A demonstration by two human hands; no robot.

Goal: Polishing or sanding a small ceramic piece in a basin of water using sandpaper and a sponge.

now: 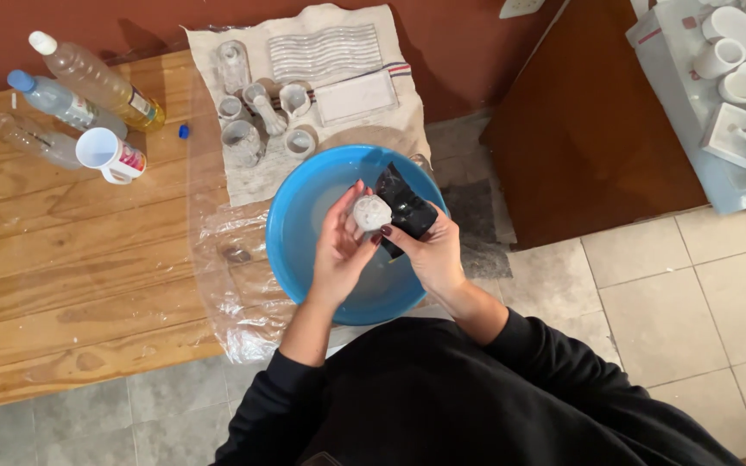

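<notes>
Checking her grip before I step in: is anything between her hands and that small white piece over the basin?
Nothing visible: the left hand holds the white piece directly, and the right hand presses a black sheet beside it, over the blue basin.

Both forearms, in black sleeves pushed up short of the wrists, reach forward and angle inward so the hands meet in front of the body. The left hand (338, 250) is raised with its palm turned toward the right, fingers straight and close together, fingertips curling in at the top. The right hand (432, 250) sits just beside it, fingers bent in a pinch, thumb pointing toward the left fingertips. The nails are dark. The two sets of fingertips nearly touch.
</notes>
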